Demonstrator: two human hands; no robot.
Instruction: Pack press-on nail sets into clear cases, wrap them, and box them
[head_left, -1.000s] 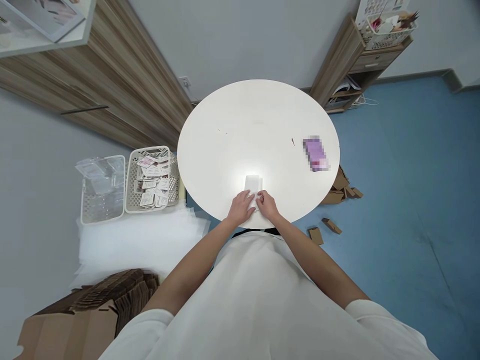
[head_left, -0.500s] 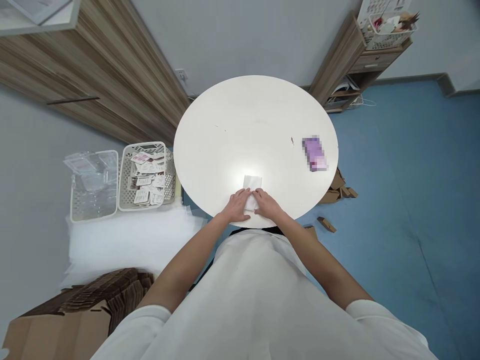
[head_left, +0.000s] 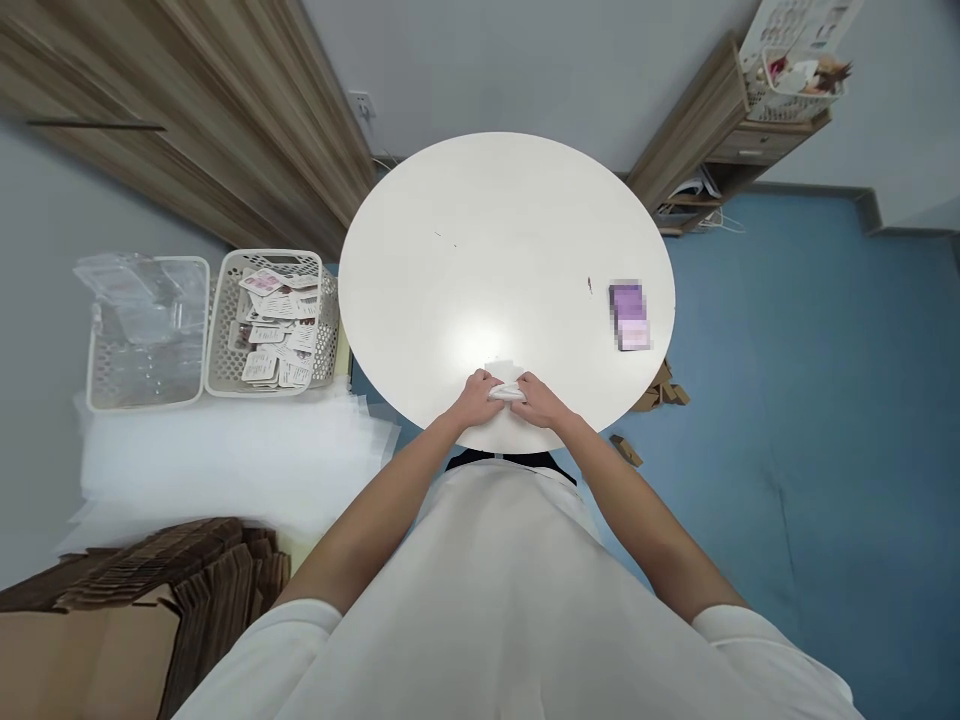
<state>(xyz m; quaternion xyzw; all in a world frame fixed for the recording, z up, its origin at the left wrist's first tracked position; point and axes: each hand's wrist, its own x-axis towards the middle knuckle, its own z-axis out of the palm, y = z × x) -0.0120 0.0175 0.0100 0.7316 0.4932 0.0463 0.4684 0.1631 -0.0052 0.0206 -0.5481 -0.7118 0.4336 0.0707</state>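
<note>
Near the front edge of the white oval table (head_left: 510, 220), a folded white sheet (head_left: 506, 391) is bunched into a small bundle. It looks soft and thin, like packing foam, though its exact material is hard to make out. My left hand (head_left: 476, 399) grips the bundle's left end, thumb and fingers closed round it. At the right end my right hand (head_left: 539, 402) holds it the same way. A flat part of the sheet shows just beyond the fingers. Whether anything is wrapped inside is hidden.
Left of the table stand a white basket (head_left: 324, 335) of printed packets and another basket (head_left: 148, 407) with clear plastic packaging. White sheets (head_left: 225, 460) and flattened cardboard (head_left: 90, 660) lie nearer me. A blurred purple object (head_left: 628, 303) rests on the table's right side. Cardboard pieces (head_left: 626, 450) lie on the floor.
The sheet lay flatter under my hands; now its near part is gathered into a thicker, shorter bundle gripped at both ends. My view has shifted slightly.
</note>
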